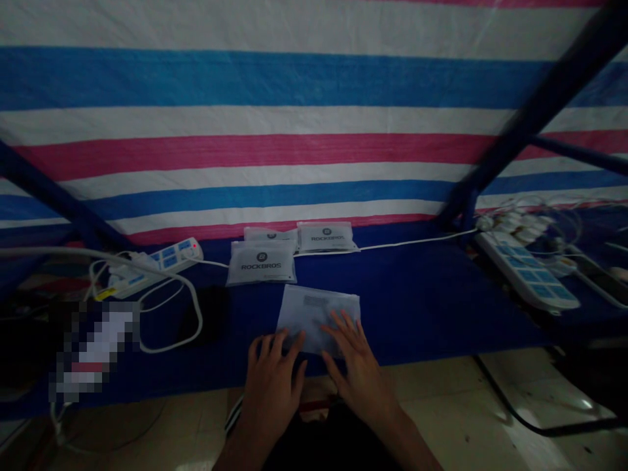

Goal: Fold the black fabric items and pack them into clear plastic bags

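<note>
Just in front of two bags [261,273] reading ROCKBROS, a pale pouch [305,317] lies flat on the blue table [422,307], its long axis running left to right, its small print illegible. The left hand [271,374] and right hand [359,373] rest on it, fingers loosely spread.

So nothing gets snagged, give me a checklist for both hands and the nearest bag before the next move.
1. Near bag lying on the blue surface: ok.
2. Left hand at its near left corner: ok.
3. Right hand, fingers spread over it: ok.
4. Near bag sealed: cannot tell.
5. White cord clear of the front ROCKBROS bag: not ok, it passes behind or under it.
</note>
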Tool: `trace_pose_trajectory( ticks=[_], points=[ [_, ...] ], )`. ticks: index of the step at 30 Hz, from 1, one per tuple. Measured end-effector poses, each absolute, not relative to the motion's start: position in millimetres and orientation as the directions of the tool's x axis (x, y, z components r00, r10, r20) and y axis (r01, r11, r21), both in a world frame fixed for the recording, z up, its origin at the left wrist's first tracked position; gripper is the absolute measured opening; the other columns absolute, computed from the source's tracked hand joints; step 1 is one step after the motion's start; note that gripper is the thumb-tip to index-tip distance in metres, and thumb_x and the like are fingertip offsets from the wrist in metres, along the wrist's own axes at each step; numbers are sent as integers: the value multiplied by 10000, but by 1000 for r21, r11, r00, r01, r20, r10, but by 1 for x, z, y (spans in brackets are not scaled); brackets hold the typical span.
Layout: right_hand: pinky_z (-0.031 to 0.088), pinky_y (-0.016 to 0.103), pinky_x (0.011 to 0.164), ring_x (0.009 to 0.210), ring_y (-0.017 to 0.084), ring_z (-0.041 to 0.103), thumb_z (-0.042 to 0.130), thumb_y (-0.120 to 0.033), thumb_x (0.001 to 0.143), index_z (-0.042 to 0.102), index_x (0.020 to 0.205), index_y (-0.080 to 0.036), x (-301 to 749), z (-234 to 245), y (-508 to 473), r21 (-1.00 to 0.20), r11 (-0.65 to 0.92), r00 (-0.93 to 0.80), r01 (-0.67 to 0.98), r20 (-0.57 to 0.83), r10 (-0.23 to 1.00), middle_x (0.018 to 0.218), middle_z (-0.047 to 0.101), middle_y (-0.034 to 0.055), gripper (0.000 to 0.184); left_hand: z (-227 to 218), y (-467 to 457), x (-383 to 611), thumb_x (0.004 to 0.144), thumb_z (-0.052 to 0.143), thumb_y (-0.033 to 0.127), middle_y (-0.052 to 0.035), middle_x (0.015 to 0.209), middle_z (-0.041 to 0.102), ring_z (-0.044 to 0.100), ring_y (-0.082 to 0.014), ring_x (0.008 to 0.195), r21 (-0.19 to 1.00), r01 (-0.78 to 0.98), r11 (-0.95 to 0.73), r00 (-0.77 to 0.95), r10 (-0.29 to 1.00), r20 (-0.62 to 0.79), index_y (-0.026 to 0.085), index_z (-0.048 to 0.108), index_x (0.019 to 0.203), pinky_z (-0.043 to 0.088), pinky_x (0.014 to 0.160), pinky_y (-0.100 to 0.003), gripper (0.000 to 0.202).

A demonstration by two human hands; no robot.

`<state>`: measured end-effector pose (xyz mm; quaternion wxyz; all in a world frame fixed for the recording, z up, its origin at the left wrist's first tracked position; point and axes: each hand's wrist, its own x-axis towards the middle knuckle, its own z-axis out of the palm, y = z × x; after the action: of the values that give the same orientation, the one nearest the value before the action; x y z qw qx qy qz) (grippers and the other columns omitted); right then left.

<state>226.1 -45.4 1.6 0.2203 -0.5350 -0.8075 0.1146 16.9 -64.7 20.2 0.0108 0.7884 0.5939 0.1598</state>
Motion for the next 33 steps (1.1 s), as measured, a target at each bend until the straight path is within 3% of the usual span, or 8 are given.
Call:
trace_pose_trajectory(
  ticks=[2, 4, 8, 11, 17, 22, 28, 33],
  points=[
    [329, 647, 1266, 1614, 315, 237, 481, -374, 1075, 440, 1595, -235, 220, -3, -49, -390, 425, -369, 817, 213, 905, 1707, 362, 92, 541, 24, -62, 20, 986, 587, 278, -130, 1229, 690, 621, -345, 1165, 229, 932, -283, 228, 944, 239, 279, 697, 1335, 476, 1046, -629, 366],
    [318, 654, 1269, 1623, 328, 191, 508, -377, 1066, 330, 1659, -234, 217, -8, -51, -344, 440, -390, 829, 208, 897, 1727, 311, 92, 635, 23, -58, 23, 998, 569, 289, -138, 1320, 666, 591, -351, 1275, 240, 918, -316, 253, 932, 259, 248, 676, 1351, 445, 1117, -621, 372],
    [312, 630, 1280, 1630, 323, 161, 522, -383, 1061, 211, 1697, -255, 220, -11, -51, -283, 474, -433, 834, 198, 879, 1750, 232, 72, 720, 10, -50, 27, 1055, 506, 304, -92, 1683, 408, 354, -307, 1567, 233, 855, -463, 406, 878, 254, 264, 370, 1629, 370, 1243, -546, 591],
    [312, 627, 1278, 1627, 320, 183, 514, -432, 1063, 133, 1708, -273, 226, -10, -49, -266, 493, -456, 828, 189, 870, 1753, 217, 63, 765, 1, -49, 28, 1075, 493, 341, -78, 1732, 320, 272, -304, 1610, 216, 844, -490, 447, 867, 221, 285, 217, 1686, 356, 1255, -555, 673],
    [318, 611, 1271, 1617, 332, 219, 526, -632, 1017, -31, 1707, -243, 240, -7, -46, -268, 470, -428, 841, 203, 881, 1751, 215, 108, 969, -1, -56, 24, 1062, 512, 482, -98, 1745, 277, 241, -330, 1618, 187, 855, -483, 437, 867, 238, 261, 189, 1696, 367, 1248, -559, 744],
    [308, 599, 1276, 1615, 328, 230, 567, -611, 993, -24, 1710, -236, 251, -8, -52, -265, 461, -420, 847, 198, 886, 1756, 203, 111, 1002, -1, -67, 16, 1028, 564, 417, -88, 1751, 257, 261, -332, 1612, 158, 865, -476, 437, 870, 228, 259, 199, 1695, 394, 1229, -554, 777],
    [327, 547, 1283, 1577, 278, 347, 558, -314, 1010, 47, 1714, -250, 267, -20, -66, -231, 464, -412, 855, 239, 879, 1729, 305, 88, 873, -3, -80, 3, 952, 533, 158, -41, 1745, 281, 328, -291, 1589, 92, 871, -482, 454, 863, 223, 289, 232, 1687, 408, 1225, -509, 806],
    [358, 526, 1273, 1566, 265, 371, 540, -289, 1016, 129, 1710, -253, 278, -19, -75, -310, 488, -416, 816, 271, 868, 1695, 389, 89, 807, 2, -84, -3, 1005, 536, 252, -53, 1739, 302, 346, -295, 1579, 92, 864, -495, 469, 857, 213, 290, 272, 1677, 412, 1225, -510, 723]
  ],
)
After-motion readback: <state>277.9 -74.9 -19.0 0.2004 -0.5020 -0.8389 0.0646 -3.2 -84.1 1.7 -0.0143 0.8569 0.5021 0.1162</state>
